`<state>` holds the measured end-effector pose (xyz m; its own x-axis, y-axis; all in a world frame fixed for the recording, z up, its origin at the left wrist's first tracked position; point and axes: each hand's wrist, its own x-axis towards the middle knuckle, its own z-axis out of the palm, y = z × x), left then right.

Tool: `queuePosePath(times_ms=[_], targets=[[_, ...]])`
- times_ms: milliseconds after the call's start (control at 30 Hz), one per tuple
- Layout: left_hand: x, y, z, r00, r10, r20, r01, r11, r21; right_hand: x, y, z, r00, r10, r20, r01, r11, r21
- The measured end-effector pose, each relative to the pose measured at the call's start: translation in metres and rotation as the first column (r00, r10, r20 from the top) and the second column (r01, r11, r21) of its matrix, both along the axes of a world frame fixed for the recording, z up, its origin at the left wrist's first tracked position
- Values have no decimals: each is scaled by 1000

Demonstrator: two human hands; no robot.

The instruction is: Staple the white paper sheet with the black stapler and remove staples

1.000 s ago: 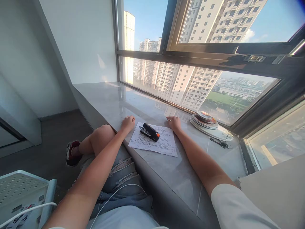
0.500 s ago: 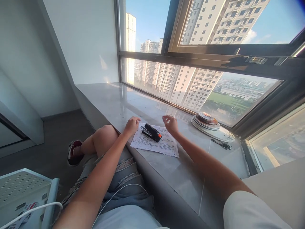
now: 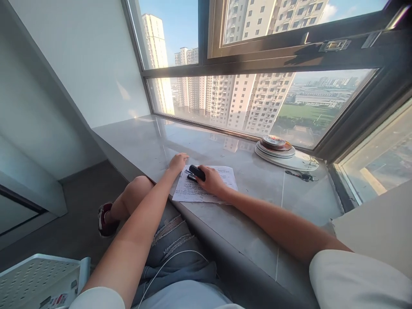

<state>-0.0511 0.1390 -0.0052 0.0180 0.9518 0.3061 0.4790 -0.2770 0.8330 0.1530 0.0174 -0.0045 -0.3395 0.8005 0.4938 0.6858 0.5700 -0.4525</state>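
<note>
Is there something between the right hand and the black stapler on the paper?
Nothing visible stands between them. The right hand lies on the stapler, covering its near end. The left hand rests beside it, at the far left corner of the paper.

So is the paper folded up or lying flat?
Flat. The paper lies spread on the sill, under the stapler that the right hand holds.

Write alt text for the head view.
The right hand closes over a black stapler lying on a printed sheet on a grey ledge; the left hand rests at the sheet's far corner. Stacked plates sit by the window.
</note>
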Motion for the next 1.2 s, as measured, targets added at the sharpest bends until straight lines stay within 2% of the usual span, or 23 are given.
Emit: queuePosePath(times_ms=[167,367,467,633,767,833,933,1033,1200], targets=[[-9,-19,-3,983,93,-157,-85,995,53,-2,-2,3,1000,-15,19,15,1000,-3],[-25,-50,-11,966,228,-118,-219,972,84,-3,-3,5,999,-21,39,22,1000,-8],[-29,-61,-15,964,216,-155,-202,974,102,-3,-4,6,999,-27,41,28,999,-21],[-28,-76,-17,948,182,-259,-130,970,208,0,-4,6,999,-18,43,20,999,-46],[-29,-84,-16,961,220,-169,-164,941,295,0,-4,4,999,-17,35,19,999,-44],[-31,-88,-17,982,178,-67,-148,938,313,0,-3,4,999,-15,30,16,999,-46],[-31,-93,-18,998,52,29,-58,955,290,-1,-2,3,1000,-10,24,11,999,-42],[-30,-98,-17,999,-35,28,25,957,287,-1,-1,3,1000,11,17,-10,999,-41],[-32,-105,-10,985,-167,37,143,923,357,-1,-2,6,997,75,7,-74,996,-42]])
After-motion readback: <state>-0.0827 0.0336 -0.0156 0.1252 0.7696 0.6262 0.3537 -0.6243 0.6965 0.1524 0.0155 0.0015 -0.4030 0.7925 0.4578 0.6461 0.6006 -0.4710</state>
